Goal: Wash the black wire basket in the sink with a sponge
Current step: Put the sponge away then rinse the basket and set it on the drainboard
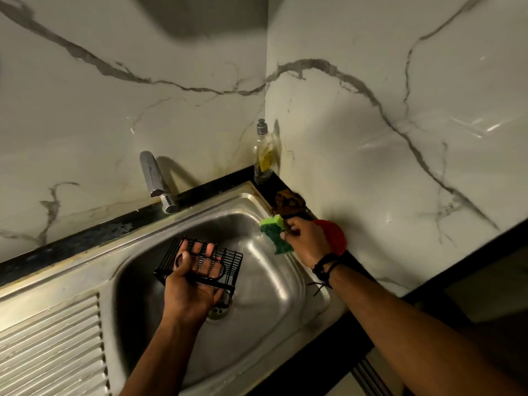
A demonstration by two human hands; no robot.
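Steel sink (pixel 281 292) below veined marble walls (pixel 371 124)

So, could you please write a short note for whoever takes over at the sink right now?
Left hand: holds the black wire basket from underneath, above the sink basin near the drain.
Right hand: grips the green sponge over the sink's right rim, apart from the basket.
Tap: no water visible running.
Soap bottle: upright in the back corner.
Done: basket and sponge both in hand.
Left: bring sponge to basket, scrub, rinse.
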